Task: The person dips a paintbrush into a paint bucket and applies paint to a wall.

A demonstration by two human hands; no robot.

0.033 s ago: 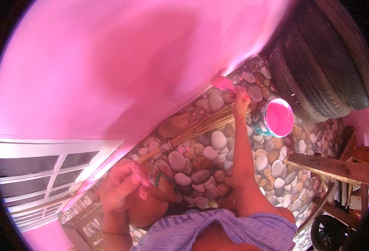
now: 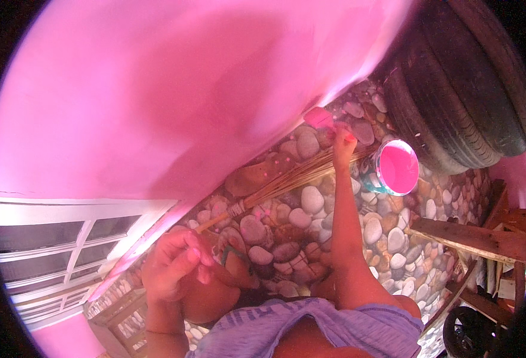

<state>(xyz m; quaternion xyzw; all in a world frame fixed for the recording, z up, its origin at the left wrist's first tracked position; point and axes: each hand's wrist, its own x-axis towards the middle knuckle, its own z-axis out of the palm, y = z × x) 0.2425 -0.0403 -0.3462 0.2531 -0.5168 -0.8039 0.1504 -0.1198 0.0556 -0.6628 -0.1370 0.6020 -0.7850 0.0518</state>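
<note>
My right hand is closed around the handle of a paintbrush, low beside the foot of the pink wall. Pink paint coats the brush head, and more is smeared on my thumb. Most of the handle is hidden by my fingers. Just right of this hand stands a paint bucket with pink paint inside. My left hand hangs over my bent left leg, its fingers curled against the thumb and stained pink. Nothing shows between them.
A stick broom lies along the wall on the pebble-patterned floor. Stacked tyres rise at the far right. Wooden planks stand at the right, above a black wheel. A white window frame and crate are left.
The brush head has shifted very slightly to the right. My left hand, the bucket and the broom look unmoved.
</note>
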